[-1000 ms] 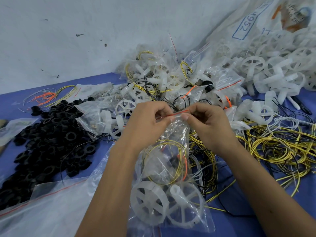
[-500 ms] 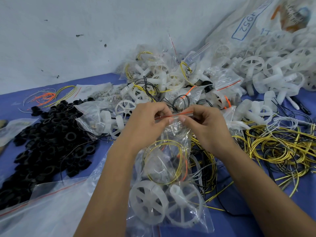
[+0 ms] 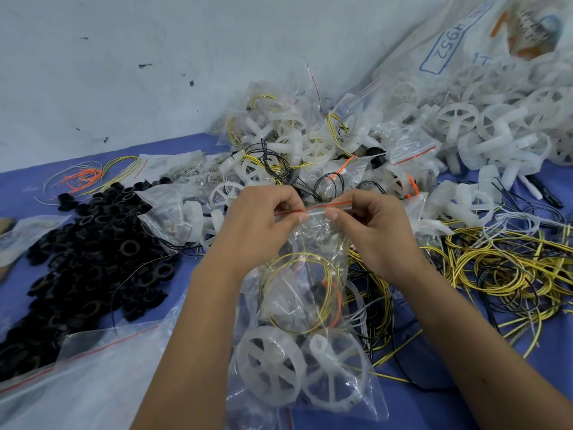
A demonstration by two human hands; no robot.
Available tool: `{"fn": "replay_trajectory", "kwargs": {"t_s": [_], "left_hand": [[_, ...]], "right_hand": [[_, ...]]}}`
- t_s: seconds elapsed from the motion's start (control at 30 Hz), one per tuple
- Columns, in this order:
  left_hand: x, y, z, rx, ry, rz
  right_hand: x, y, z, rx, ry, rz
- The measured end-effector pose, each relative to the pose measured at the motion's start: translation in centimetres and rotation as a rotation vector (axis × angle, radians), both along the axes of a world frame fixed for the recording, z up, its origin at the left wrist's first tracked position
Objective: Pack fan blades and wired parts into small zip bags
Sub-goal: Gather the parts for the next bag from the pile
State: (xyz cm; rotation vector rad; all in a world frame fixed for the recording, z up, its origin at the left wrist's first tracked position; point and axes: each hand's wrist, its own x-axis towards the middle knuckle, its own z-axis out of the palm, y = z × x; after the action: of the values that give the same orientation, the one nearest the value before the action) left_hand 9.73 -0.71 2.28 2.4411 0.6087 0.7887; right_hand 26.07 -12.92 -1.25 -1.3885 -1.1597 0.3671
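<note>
Above our blue desk (image 3: 198, 144), left hand (image 3: 257, 225) and right hand (image 3: 378, 231) fingers pinch the zip bag (image 3: 310, 305)'s red seal strip (image 3: 313, 208), fan blades (image 3: 269, 364) inside.

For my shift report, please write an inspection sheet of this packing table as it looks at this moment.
Surface: blue table, mostly covered.
Job's things: small zip bag held up, with two white fan blades and a yellow wire coil inside; its red zip strip is between both hands.
Clutter: heap of black rings; pile of filled bags; loose white blades; empty bags near left.
Hands: left hand and right hand both pinch the strip.
Cables: loose yellow and black wires on the right; orange wires far left.
Surroundings: pale scuffed wall; printed sack at top right.
</note>
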Motion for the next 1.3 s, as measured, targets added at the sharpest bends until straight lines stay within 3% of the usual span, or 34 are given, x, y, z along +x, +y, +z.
{"fn": "replay_trajectory", "kwargs": {"t_s": [0.6, 1.2, 1.3], "left_hand": [[-0.9, 0.6, 0.1, -0.009, -0.003, 0.043], [-1.7, 1.2, -0.1, -0.127, -0.096, 0.127], [-2.0, 1.3, 0.1, -0.219, -0.140, 0.132]], "right_hand": [[0.5, -0.2, 0.1, -0.016, 0.032, -0.011], [0.9, -0.3, 0.1, 0.004, 0.054, -0.036], [1.1, -0.3, 0.2, 0.024, 0.088, -0.050]]}}
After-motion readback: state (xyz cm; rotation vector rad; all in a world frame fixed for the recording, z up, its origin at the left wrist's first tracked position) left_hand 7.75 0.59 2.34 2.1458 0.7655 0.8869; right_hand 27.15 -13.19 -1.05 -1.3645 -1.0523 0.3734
